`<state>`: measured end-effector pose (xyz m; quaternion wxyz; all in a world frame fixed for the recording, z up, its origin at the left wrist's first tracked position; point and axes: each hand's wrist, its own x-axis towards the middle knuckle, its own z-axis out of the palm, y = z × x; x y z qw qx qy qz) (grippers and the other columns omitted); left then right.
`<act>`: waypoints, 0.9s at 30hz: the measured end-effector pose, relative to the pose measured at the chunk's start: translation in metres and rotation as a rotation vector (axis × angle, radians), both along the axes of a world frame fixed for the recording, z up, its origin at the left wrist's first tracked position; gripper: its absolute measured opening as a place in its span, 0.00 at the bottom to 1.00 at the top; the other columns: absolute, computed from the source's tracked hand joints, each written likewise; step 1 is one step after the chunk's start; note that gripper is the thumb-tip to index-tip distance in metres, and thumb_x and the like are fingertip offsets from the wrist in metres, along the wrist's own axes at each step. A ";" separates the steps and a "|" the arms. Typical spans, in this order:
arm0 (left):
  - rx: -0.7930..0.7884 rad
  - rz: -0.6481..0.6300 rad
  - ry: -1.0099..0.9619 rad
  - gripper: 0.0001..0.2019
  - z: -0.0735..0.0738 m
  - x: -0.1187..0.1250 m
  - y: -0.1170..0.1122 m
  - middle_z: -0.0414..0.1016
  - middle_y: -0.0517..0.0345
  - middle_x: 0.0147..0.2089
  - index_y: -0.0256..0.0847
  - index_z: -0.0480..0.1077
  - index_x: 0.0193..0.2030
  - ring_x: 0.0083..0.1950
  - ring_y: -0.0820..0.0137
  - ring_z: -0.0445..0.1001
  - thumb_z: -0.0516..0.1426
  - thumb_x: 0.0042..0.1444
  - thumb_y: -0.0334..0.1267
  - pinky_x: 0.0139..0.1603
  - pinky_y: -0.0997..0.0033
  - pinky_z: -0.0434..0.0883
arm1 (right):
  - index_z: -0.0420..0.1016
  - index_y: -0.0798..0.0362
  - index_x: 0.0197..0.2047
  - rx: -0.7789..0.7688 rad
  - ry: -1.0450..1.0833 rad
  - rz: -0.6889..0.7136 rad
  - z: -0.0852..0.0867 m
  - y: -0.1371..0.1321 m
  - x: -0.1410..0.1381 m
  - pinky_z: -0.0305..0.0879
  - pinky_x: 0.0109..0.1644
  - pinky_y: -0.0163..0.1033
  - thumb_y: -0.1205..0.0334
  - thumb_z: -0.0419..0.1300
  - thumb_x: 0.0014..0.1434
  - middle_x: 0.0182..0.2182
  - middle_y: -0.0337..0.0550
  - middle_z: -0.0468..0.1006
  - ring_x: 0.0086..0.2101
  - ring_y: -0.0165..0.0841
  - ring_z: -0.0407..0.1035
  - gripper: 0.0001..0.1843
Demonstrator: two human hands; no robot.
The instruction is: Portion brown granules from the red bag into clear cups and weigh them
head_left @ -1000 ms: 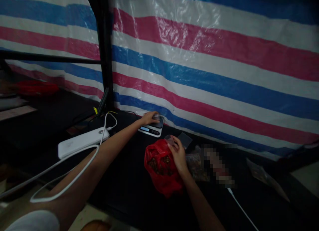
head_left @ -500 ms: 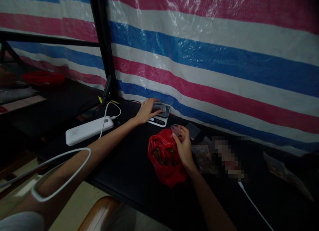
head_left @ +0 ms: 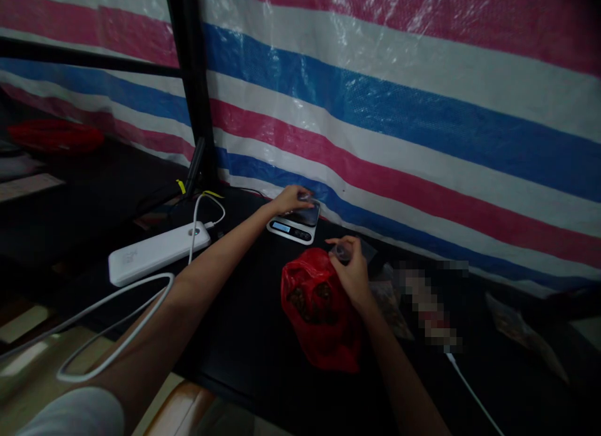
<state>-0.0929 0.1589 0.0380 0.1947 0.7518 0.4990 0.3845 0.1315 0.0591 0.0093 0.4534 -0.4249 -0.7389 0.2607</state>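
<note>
My left hand (head_left: 293, 200) rests at the far edge of a digital kitchen scale (head_left: 292, 225), its fingertips on a small clear object (head_left: 306, 198) above the dark platform. My right hand (head_left: 353, 273) holds a small clear plastic cup (head_left: 342, 253) between fingers and thumb. That hand sits just above a red plastic bag (head_left: 320, 317), which holds brown lumpy pieces. The cup's contents cannot be made out.
A white power bank (head_left: 157, 251) with a white cable lies left of the scale on the black table (head_left: 235, 342). Behind stands a striped tarpaulin (head_left: 375, 110) and a black post (head_left: 190, 91). Clear bags lie to the right, beside a pixelated patch.
My left hand has curled back towards the far edge of the scale. My right hand has turned the clear cup flatter and moved slightly right. The whole view has shifted a little.
</note>
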 end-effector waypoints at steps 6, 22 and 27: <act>0.037 -0.187 -0.560 0.27 0.028 -0.014 -0.007 0.74 0.47 0.44 0.31 0.67 0.49 0.46 0.63 0.71 0.60 0.44 0.46 0.49 0.66 0.65 | 0.55 0.47 0.54 0.093 -0.414 0.116 0.008 0.019 -0.026 0.58 0.51 0.44 0.62 0.56 0.50 0.45 0.41 0.74 0.43 0.36 0.69 0.27; 0.215 -0.255 -0.590 0.22 0.071 -0.026 -0.020 0.73 0.48 0.46 0.32 0.69 0.46 0.49 0.62 0.69 0.60 0.45 0.43 0.51 0.61 0.63 | 0.57 0.55 0.56 0.330 -0.893 0.055 0.001 0.017 -0.039 0.48 0.52 0.50 0.53 0.52 0.54 0.45 0.51 0.74 0.46 0.42 0.65 0.28; 0.189 -0.268 -0.551 0.21 0.072 -0.020 -0.022 0.74 0.48 0.44 0.30 0.69 0.45 0.47 0.64 0.70 0.60 0.46 0.40 0.51 0.62 0.63 | 0.61 0.60 0.52 0.368 -1.054 0.013 0.010 0.014 -0.051 0.50 0.48 0.49 0.49 0.49 0.56 0.34 0.55 0.76 0.38 0.43 0.68 0.27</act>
